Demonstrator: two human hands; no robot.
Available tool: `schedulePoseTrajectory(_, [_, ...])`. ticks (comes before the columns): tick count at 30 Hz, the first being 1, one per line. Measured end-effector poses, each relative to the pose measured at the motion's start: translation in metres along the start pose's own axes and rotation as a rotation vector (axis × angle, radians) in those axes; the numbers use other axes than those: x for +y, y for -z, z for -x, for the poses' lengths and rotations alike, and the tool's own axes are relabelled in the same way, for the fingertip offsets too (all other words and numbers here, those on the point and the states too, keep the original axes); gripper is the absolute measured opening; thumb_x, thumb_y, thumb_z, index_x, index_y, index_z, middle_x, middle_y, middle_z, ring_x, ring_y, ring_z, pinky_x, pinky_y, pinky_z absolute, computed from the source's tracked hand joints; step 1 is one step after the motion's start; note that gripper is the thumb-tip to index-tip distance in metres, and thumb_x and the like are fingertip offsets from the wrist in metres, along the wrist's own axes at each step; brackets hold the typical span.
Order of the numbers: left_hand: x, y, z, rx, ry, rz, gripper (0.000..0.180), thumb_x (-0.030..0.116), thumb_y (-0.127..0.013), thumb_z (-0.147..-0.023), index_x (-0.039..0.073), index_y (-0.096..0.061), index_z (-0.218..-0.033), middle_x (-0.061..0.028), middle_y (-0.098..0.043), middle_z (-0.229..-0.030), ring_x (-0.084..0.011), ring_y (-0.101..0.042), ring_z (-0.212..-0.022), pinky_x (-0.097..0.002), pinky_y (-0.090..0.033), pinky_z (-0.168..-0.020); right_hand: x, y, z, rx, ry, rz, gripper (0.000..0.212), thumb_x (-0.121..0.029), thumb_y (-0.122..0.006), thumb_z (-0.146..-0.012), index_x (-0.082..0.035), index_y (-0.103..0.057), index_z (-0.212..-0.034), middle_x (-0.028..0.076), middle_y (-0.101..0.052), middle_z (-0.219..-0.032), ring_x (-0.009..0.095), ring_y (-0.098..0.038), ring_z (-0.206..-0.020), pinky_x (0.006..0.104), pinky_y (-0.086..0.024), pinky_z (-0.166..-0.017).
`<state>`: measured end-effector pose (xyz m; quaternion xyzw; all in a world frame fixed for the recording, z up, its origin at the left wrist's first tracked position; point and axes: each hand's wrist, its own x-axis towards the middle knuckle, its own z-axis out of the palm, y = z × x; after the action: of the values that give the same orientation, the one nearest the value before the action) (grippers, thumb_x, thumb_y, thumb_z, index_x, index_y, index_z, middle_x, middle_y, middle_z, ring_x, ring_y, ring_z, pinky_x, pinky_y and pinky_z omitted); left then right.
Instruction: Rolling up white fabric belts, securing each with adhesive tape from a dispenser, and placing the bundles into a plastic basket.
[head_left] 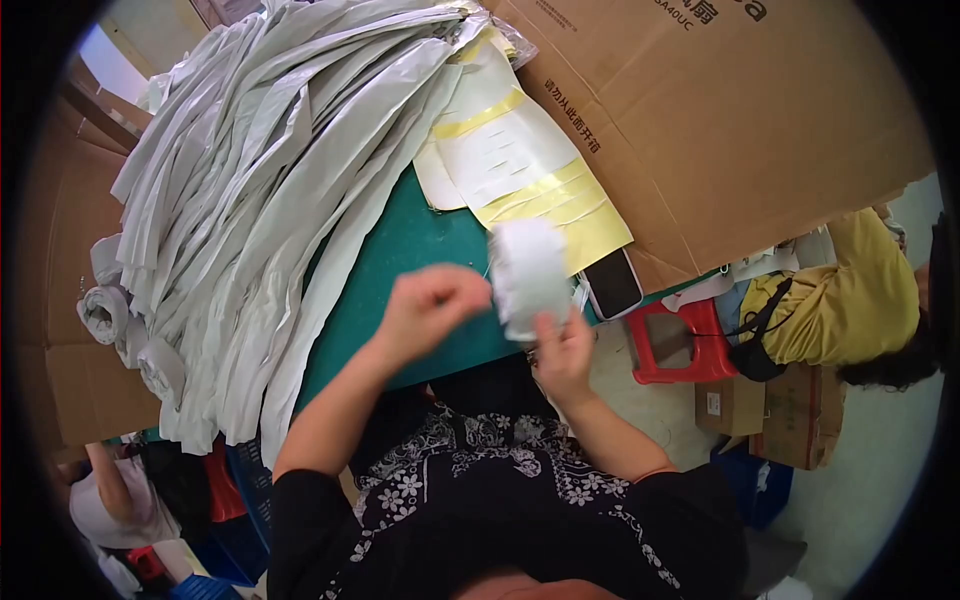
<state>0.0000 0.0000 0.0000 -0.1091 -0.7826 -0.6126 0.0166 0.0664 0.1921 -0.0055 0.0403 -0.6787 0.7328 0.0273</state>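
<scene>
My right hand [566, 358] grips the lower end of a white oblong bundle [530, 278], which looks like a folded or rolled strip and is blurred by motion. Just left of the bundle, my left hand [432, 308] is closed with its fingers curled together; anything pinched in it is too small or blurred to make out. Both hands are above the near edge of a green table [415, 245]. A large heap of long pale grey-white strips [270, 190] covers the table's left side, with its near ends hanging over the edge.
White and yellow sheets [520, 140] lie beyond my hands, beside a dark-screened phone [612, 283]. A big cardboard sheet [720, 120] spans the right. Several rolled strips [105, 312] sit left. A red stool [680, 345], a person in yellow [850, 300] and boxes [795, 415] are at right.
</scene>
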Motion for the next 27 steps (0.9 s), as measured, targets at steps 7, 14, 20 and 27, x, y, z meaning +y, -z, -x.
schedulePoseTrajectory(7, [-0.022,-0.032,-0.102,0.038,-0.199,-0.604,0.019,0.018,-0.062,-0.076,0.001,-0.065,-0.086,-0.0131,-0.061,-0.083,-0.0301,-0.059,-0.080,-0.0374,-0.049,-0.074,-0.029,0.037,-0.082,0.330,0.112,-0.389,0.033,-0.019,-0.039,-0.096,0.004,-0.046,-0.120,0.012,-0.055,-0.117,0.019,-0.053,-0.108,0.0343,-0.040,-0.094])
schedulePoseTrajectory(14, [-0.028,-0.039,-0.160,-0.403,0.041,-0.982,0.030,0.018,-0.064,-0.067,-0.001,-0.064,-0.090,-0.0178,-0.063,-0.088,-0.0333,-0.060,-0.083,-0.0381,-0.049,-0.077,0.017,0.051,-0.111,0.325,-0.032,-0.699,0.036,-0.027,-0.042,-0.096,-0.007,-0.045,-0.125,0.005,-0.051,-0.124,0.018,-0.050,-0.112,0.0401,-0.041,-0.094])
schedulePoseTrajectory(20, [-0.020,-0.009,-0.165,-0.579,0.282,-0.487,0.025,0.021,-0.073,-0.068,0.002,-0.065,-0.083,-0.0032,-0.059,-0.068,-0.0143,-0.055,-0.060,-0.0273,-0.046,-0.058,0.044,0.054,-0.121,0.280,0.042,-0.618,0.034,-0.026,-0.044,-0.095,-0.004,-0.047,-0.122,0.006,-0.053,-0.121,0.019,-0.052,-0.110,0.0382,-0.041,-0.095])
schedulePoseTrajectory(27, [-0.030,0.008,-0.157,-0.595,0.495,0.049,0.018,0.020,-0.057,-0.089,0.006,-0.067,-0.095,0.0002,-0.060,-0.073,-0.0035,-0.049,-0.061,-0.0203,-0.042,-0.056,0.053,0.052,-0.127,0.201,-0.018,-0.475,0.034,-0.019,-0.047,-0.094,0.002,-0.046,-0.121,0.008,-0.055,-0.116,0.017,-0.054,-0.104,0.0311,-0.042,-0.091])
